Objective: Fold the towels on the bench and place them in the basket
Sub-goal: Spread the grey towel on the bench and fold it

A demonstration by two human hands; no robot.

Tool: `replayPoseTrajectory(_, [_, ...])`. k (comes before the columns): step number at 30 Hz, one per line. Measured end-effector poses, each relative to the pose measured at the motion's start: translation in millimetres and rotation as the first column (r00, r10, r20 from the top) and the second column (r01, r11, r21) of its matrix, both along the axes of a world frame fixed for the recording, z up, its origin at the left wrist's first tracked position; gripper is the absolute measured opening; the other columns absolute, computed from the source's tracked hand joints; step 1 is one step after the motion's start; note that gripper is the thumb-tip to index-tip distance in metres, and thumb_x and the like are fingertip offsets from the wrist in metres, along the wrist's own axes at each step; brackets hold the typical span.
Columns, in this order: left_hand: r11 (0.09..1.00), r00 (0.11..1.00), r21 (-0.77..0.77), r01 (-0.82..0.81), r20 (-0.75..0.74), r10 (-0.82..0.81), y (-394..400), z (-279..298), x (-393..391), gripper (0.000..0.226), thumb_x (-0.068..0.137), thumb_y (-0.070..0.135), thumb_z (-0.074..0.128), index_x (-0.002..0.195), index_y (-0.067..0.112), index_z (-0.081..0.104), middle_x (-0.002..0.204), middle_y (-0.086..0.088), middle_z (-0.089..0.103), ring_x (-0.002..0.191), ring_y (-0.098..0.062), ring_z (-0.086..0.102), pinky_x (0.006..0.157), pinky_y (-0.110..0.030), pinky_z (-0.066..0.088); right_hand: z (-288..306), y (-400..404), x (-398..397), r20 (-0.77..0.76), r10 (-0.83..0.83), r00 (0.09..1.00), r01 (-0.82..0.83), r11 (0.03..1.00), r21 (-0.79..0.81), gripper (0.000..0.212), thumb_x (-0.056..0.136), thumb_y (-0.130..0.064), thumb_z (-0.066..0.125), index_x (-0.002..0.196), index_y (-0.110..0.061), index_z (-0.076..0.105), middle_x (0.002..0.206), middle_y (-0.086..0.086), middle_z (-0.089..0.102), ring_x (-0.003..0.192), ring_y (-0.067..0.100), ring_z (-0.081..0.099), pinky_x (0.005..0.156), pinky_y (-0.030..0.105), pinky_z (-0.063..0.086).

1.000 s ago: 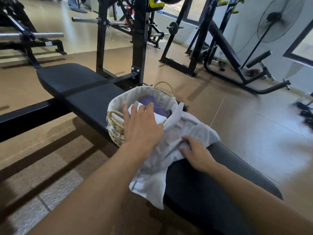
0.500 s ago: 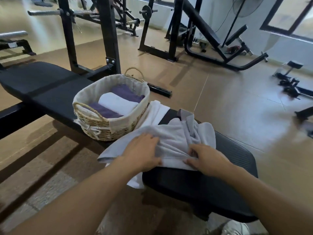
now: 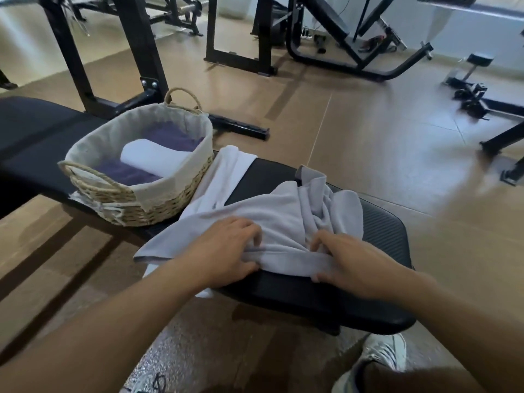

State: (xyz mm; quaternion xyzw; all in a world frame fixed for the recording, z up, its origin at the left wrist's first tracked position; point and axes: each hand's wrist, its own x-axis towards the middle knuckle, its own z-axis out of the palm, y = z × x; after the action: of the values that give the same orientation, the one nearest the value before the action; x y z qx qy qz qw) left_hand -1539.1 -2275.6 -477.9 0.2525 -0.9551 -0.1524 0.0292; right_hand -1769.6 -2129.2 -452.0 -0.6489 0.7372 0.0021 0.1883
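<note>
**Both hands on grey towel, near end of bench**

The grey towel [image 3: 272,211] lay crumpled on the black bench [image 3: 377,231], bunched highest toward its right side. Its left corner hung past the near edge of the pad. The left hand [image 3: 224,251] rested on the towel's near left part, fingers curled, with the cloth gathered between fingers and thumb. The right hand [image 3: 351,262] pinched the folded near edge, thumb under and fingers on top, the fingertips pressed into the bunched folds.

A white towel [image 3: 226,171] lay partly beneath the grey one, running from the basket's side to the near edge of the bench.

The wicker basket [image 3: 147,205], cloth-lined, stood on the bench just left of the towels. Inside it were a folded white towel [image 3: 153,157] and purple towels [image 3: 170,136].

One shoe [image 3: 380,358] showed on the floor below the bench.
</note>
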Motion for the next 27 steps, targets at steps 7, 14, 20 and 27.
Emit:
replayPoseTrajectory(7, [0.993, 0.981, 0.103, -0.057, -0.18, 0.075, 14, 6, -9, 0.018, 0.091, 0.035, 0.064, 0.083, 0.025, 0.051, 0.078, 0.009, 0.058, 0.077, -0.018, 0.055, 0.069, -0.039, 0.045, 9, 3, -10, 0.127, -0.061, 0.99, 0.109, 0.902, -0.418, 0.021, 0.086, -0.043, 0.072, 0.08, -0.035, 0.054, 0.075, -0.015, 0.063, 0.073, 0.003, 0.057, 0.064, 0.026, 0.044])
replayPoseTrajectory(14, [0.868, 0.787, 0.084, -0.489, -0.386, 0.48, 6, 25, -14, 0.025, 0.098, 0.048, 0.057, 0.084, 0.028, 0.049, 0.072, 0.008, 0.063, 0.074, -0.022, 0.058, 0.069, -0.041, 0.047, 23, 12, -4, 0.157, 0.029, 0.987, -0.006, 0.99, -0.143, 0.042, 0.083, -0.061, 0.071, 0.071, -0.028, 0.048, 0.062, -0.009, 0.05, 0.056, 0.007, 0.045, 0.055, 0.021, 0.035])
replayPoseTrajectory(20, [0.862, 0.811, 0.099, -0.497, -0.299, 0.503, -7, 18, -8, 0.008, 0.093, 0.03, 0.063, 0.092, 0.033, 0.056, 0.091, 0.012, 0.065, 0.089, -0.019, 0.06, 0.072, -0.036, 0.045, 31, 15, -2, 0.455, 0.01, 0.89, 0.134, 0.949, -0.284, 0.048, 0.092, -0.04, 0.071, 0.061, -0.018, 0.041, 0.055, -0.011, 0.037, 0.051, 0.004, 0.035, 0.051, 0.018, 0.03])
replayPoseTrajectory(27, [0.876, 0.836, 0.128, -0.465, -0.261, 0.482, -9, 16, -5, 0.024, 0.084, 0.019, 0.067, 0.103, 0.033, 0.062, 0.099, 0.012, 0.064, 0.094, -0.017, 0.06, 0.076, -0.035, 0.049, 29, -2, -37, 0.922, -0.361, 0.142, 0.878, 0.476, 0.05, 0.036, 0.094, -0.025, 0.069, 0.066, -0.018, 0.049, 0.056, -0.001, 0.049, 0.053, 0.015, 0.048, 0.052, 0.027, 0.039])
